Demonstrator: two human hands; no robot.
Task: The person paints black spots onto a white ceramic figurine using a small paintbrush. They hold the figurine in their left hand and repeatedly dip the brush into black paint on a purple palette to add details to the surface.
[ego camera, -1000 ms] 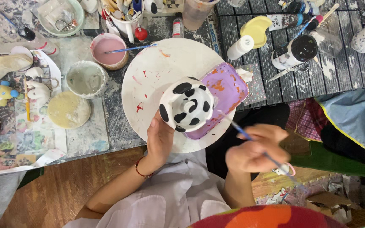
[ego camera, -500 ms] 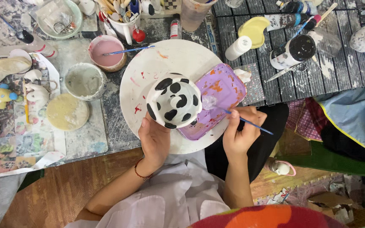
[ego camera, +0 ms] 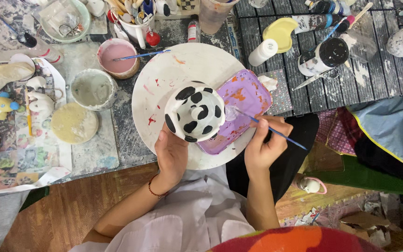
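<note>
Nearest the camera, the left hand reaches up from a white-sleeved lap, a red bracelet on its wrist, its grip closed around the underside of a white ceramic piece with black spots, holding it up over the near part of a round white board. Just to the right, the right hand has its grip pinched shut on a thin blue-handled paintbrush, whose tip touches the spotted piece's right edge, above a purple paint tray lying on the board's right side. The board rests on the paint-smeared tabletop. To the left sit a cup of greyish water and a pale round disc; a little beyond them stands a bowl of pink paint with another brush laid across it. Farther right, on the dark slatted part, are a white bottle, a yellow palette and a jar with a black lid. At the far edge stands a white cup crammed with tools.
</note>
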